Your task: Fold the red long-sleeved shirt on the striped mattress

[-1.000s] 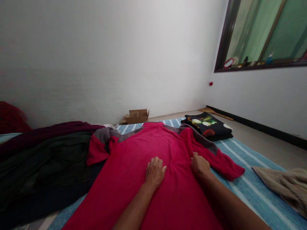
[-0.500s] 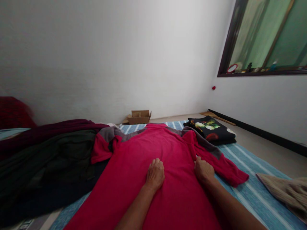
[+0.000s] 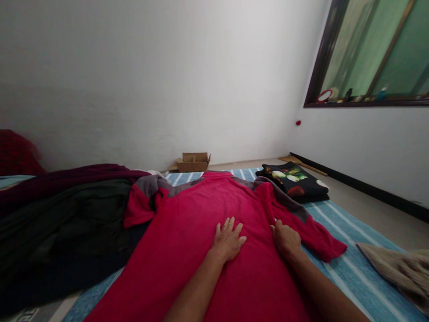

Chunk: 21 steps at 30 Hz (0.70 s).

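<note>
A red short-sleeved shirt (image 3: 174,255) with grey trim at the shoulders lies flat and face down or face up, I cannot tell which, on a striped mat. My left hand (image 3: 228,240) rests palm down on its middle, fingers spread and holding nothing. My right hand (image 3: 285,239) presses on the cloth near the right sleeve (image 3: 320,235), its fingers curled downward. Whether those fingers pinch the cloth is hidden. The other sleeve (image 3: 139,208) lies folded out at the left.
The blue striped mat (image 3: 351,255) runs under the shirt. A dark heap of clothes (image 3: 60,228) lies on the left, a black printed cushion (image 3: 291,181) at the far edge, and a beige cloth (image 3: 398,268) on the right. A cardboard box (image 3: 192,163) stands by the white wall.
My left hand has moved a little to the right on the shirt, and its fingers have spread apart. My right hand has barely moved.
</note>
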Motion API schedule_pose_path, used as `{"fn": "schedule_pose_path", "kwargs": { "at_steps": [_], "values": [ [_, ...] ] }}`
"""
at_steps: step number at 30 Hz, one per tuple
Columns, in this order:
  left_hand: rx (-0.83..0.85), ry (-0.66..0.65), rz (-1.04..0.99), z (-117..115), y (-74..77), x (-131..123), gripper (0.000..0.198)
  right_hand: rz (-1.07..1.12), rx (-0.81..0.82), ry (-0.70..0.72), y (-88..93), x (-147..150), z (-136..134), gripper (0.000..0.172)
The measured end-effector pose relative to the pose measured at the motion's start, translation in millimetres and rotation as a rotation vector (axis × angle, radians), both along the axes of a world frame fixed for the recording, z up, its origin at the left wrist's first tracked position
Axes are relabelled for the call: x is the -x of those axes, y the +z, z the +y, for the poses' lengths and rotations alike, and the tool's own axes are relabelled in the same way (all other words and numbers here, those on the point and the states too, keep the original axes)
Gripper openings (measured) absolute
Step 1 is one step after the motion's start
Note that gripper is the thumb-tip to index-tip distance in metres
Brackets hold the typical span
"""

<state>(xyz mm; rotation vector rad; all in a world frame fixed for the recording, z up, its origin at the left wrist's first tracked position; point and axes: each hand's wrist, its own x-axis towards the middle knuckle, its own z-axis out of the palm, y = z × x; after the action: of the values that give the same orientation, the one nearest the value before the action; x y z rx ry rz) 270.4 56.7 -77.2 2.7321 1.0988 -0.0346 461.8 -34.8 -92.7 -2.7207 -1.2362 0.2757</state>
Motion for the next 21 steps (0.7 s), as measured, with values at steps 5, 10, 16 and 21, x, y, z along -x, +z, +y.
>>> {"fn": "schedule_pose_path", "kwargs": {
  "at_steps": [5,10,16,21],
  "values": [
    [-0.029,-0.074,-0.071,-13,5.8,-33,0.051,0.08,-0.045,-0.019,-0.6,-17,4,0.041],
    [0.074,-0.19,-0.116,-23,-9.7,-61,0.058,0.069,-0.074,-0.031,-1.5,-22,3,0.042],
    [0.102,-0.202,-0.108,-20,-14.8,-53,0.061,0.026,-0.086,-0.06,-3.0,-11,-1,0.041],
    [0.115,-0.181,-0.085,-26,-6.0,-50,0.061,-0.004,-0.095,-0.047,-2.0,-3,0,0.039]
  ]
}}
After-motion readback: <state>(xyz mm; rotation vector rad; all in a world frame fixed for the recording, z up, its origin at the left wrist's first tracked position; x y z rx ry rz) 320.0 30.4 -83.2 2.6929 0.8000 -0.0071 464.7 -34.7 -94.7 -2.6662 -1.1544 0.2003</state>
